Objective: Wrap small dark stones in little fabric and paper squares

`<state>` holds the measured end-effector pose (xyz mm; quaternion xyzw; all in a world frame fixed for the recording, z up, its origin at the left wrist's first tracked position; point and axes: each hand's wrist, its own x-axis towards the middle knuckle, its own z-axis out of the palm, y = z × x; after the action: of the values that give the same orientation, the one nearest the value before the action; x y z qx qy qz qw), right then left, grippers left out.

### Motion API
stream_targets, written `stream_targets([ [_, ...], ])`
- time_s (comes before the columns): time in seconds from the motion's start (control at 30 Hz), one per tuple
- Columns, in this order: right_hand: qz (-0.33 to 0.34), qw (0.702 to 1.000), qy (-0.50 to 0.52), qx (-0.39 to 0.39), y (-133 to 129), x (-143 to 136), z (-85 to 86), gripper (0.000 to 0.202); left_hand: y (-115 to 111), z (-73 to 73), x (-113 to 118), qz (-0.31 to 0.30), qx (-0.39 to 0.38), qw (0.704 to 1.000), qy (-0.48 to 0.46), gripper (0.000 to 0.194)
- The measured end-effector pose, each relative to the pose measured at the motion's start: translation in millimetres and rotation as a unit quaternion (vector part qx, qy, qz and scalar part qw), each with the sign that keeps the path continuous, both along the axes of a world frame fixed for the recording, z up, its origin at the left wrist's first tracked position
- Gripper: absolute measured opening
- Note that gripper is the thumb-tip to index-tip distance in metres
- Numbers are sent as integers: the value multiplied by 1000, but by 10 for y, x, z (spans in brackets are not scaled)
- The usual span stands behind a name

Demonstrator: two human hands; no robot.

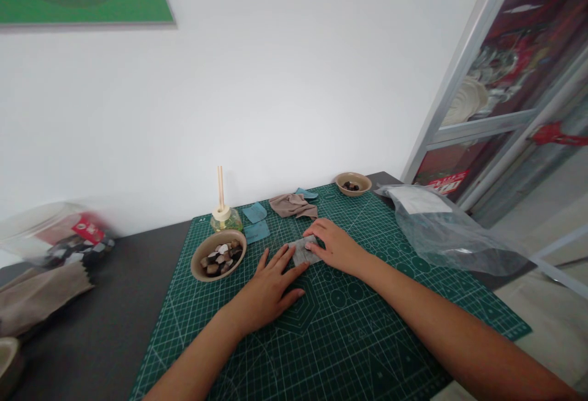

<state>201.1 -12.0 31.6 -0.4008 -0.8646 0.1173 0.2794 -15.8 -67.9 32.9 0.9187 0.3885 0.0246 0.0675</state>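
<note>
Sheet [302, 253], grey, lies between both hands, long axis apparently crosswise, touched at its left by the flat, spread left hand [266, 291], curled right hand [337, 247] overlying its right, grip indeterminate.

Grey sheet [301, 256], thin and roughly rectangular, material indeterminate; lying flat, partly covered, faintly marked on its exposed surface, on the green gridded mat [367, 340] at twelve o'clock from the camera.

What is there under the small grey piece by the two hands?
The green cutting mat shows around the grey piece; what lies directly beneath is hidden by the piece itself.
</note>
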Motion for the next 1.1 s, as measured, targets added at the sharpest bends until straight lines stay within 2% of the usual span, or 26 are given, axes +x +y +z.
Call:
stream_targets([
  [0.07, -30, 999, -21, 7, -1, -2, 5, 7, 2, -7, -1, -1, -1, 1000, 0, 48],
  [0.13, -32, 999, -41, 10, -3, -10, -1, 6, 3, -13, -2, -2, 1, 1000, 0, 48],
  [0.3, 23, 999, -29, 20, -42, -71, -18, 7, 3, -11, -3, -4, 3, 1000, 2, 47],
  [0.43, 66, 998, -3, -18, -63, -111, -5, 13, 1, 1, 1, -4, 3, 1000, 1, 47],
  [0.7, 61, 997, -22, -37, 17, 31, 84, 10, 1, -3, -1, -2, -1, 1000, -4, 48],
  [0.87, 108, 994, -7, -31, -11, -56, 34, 15, 6, -19, -8, -5, 4, 1000, -3, 47],
  [1.1, 81, 995, -28, -40, -19, -23, 59, 16, 6, -8, -2, -3, -2, 1000, -2, 47],
])
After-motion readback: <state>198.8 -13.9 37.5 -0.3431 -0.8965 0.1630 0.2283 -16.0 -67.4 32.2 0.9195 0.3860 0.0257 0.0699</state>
